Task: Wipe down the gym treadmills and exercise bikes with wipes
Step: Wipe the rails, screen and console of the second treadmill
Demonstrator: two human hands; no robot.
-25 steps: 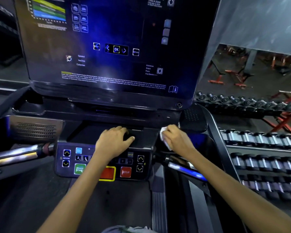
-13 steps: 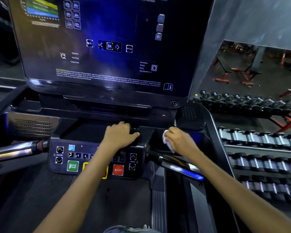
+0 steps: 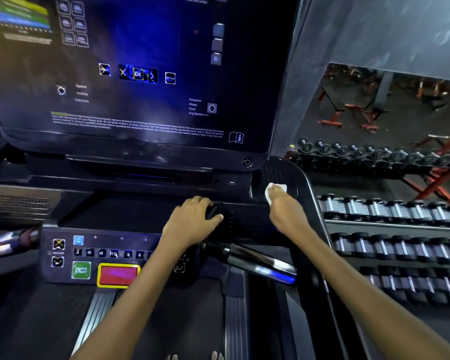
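I stand on a black treadmill whose console [image 3: 130,74] fills the upper left. My right hand [image 3: 286,211] presses a white wipe [image 3: 276,190] onto the round right-hand tray [image 3: 276,175] beside the screen's lower corner. My left hand [image 3: 192,222] grips a dark raised part of the console ledge just above the button panel [image 3: 89,255], fingers curled over it. The panel carries a green quick-start key and a red key framed in yellow.
A chrome handlebar [image 3: 260,263] juts out below my right wrist, another handlebar [image 3: 5,242] at far left. Racks of dumbbells [image 3: 390,211] line the right side. Red benches [image 3: 353,115] stand further back. The treadmill belt [image 3: 166,320] runs below my arms.
My right hand slid the wipe up and right, from the ledge beside the button panel onto the round tray. My left hand kept its grip. The view shifted slightly.
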